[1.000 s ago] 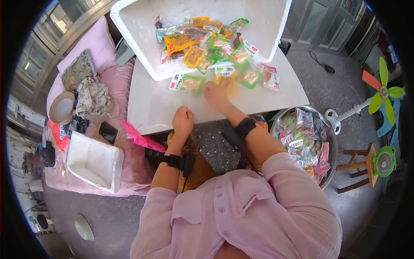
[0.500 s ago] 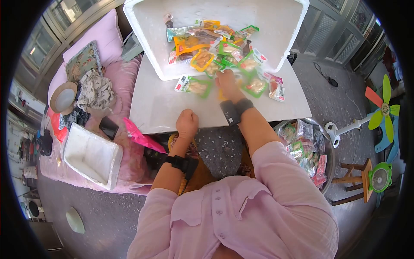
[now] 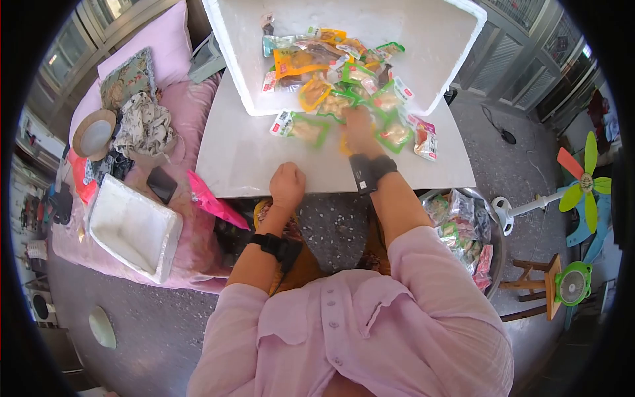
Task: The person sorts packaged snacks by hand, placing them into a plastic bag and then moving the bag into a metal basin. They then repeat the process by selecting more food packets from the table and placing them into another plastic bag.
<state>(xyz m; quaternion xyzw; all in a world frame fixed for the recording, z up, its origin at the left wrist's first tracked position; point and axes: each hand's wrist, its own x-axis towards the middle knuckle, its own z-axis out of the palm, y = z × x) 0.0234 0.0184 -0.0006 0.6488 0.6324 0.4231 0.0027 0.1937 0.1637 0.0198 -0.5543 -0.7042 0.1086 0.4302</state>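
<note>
My left hand rests in a loose fist at the near edge of the white table, with nothing visible in it. Among packets at the open front of a white foam box is my right hand; its fingers are blurred and partly hidden. Something orange shows beside its palm. A green-edged food packet lies to the left of that hand. On its right are another green-edged packet and a red and white packet. Orange and green food packets are heaped inside the box.
A metal basin of more packets stands on the floor at my right, near a fan and a wooden stool. On the pink-covered bed at left lie a foam lid, a phone and a pink umbrella.
The camera view has shifted slightly. My right hand has moved a little among the packets, its fingers more blurred now. The left fist stays at the table edge.
</note>
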